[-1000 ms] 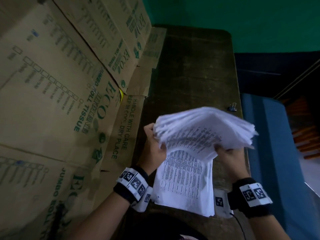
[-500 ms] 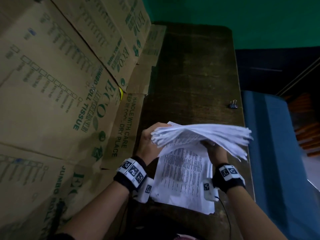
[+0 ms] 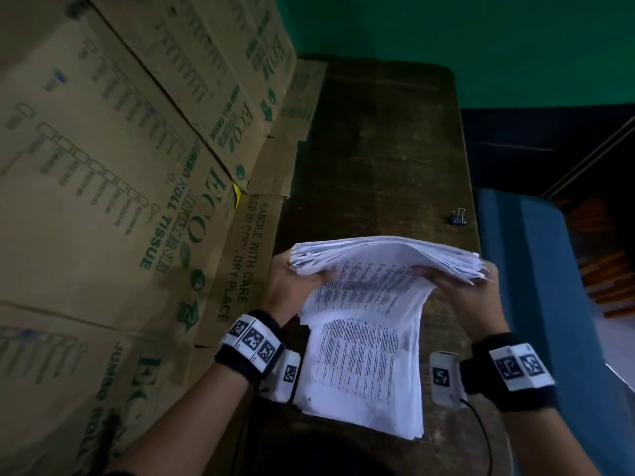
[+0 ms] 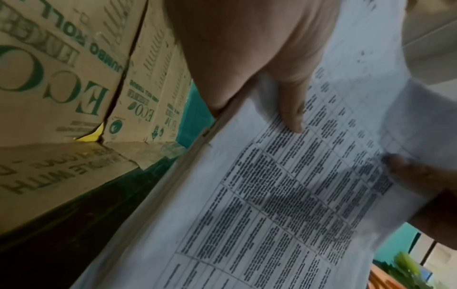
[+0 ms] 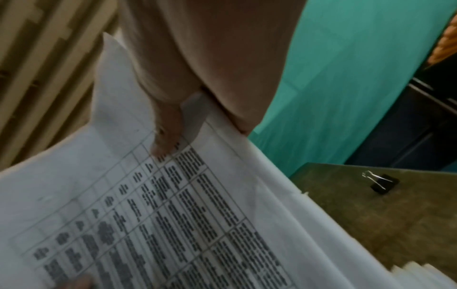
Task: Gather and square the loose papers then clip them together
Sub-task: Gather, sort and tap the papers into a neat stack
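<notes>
A thick stack of printed white papers (image 3: 371, 297) stands on its lower edge on the dark wooden table (image 3: 378, 149), its top bent over towards the far side. My left hand (image 3: 292, 283) grips the stack's upper left edge, thumb on the printed front face (image 4: 291, 109). My right hand (image 3: 460, 286) grips the upper right edge, thumb on the front (image 5: 165, 140). The sheets' edges are uneven at the top corners. A small black binder clip (image 3: 458, 217) lies on the table beyond the stack, near the right edge; it also shows in the right wrist view as the clip (image 5: 382, 182).
Flattened cardboard boxes (image 3: 120, 201) printed "ECO" and "JUMBO ROLL TISSUE" stand along the table's left side. A blue padded surface (image 3: 536, 269) lies to the right of the table. A green wall (image 3: 446, 36) is behind.
The stack has come down from mid-air to stand on the table. Both hands have shifted to the top corners, the right hand moving out to the right edge.
</notes>
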Motion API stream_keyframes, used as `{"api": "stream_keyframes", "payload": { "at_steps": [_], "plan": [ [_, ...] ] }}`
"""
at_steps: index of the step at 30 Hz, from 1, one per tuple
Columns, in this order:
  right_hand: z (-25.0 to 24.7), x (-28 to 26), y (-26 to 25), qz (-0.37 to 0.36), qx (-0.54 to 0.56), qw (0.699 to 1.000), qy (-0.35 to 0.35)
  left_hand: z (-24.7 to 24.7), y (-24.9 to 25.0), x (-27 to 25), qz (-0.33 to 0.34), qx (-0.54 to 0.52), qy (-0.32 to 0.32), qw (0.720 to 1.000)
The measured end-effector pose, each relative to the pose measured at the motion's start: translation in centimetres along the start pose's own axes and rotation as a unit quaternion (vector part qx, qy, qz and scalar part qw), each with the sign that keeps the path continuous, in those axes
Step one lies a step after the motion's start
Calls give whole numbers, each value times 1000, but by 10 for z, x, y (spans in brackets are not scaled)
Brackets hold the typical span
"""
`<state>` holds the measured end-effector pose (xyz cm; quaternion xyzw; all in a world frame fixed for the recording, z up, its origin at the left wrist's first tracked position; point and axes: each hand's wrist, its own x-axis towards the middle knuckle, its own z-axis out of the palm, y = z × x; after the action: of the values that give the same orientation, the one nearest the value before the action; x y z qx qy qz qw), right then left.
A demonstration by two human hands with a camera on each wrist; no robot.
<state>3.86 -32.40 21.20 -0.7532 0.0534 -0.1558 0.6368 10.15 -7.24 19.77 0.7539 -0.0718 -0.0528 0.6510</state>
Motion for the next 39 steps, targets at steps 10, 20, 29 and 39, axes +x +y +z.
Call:
{"api": "stream_keyframes", "payload": {
  "at_steps": [10, 20, 29, 39],
  "plan": [
    [0, 0, 4, 24, 48, 998, 18, 7, -54, 0, -121, -25, -16, 992],
    [-2, 6, -11, -13, 13, 999, 42, 18, -111, -10, -192, 117, -27, 974],
    [-20, 3, -11, -22, 29, 999, 0, 11, -66, -17, -109, 1, -34, 993],
    [-1, 11, 45, 71, -7, 997, 5, 9, -30, -1, -66, -38, -51, 996]
  ]
}}
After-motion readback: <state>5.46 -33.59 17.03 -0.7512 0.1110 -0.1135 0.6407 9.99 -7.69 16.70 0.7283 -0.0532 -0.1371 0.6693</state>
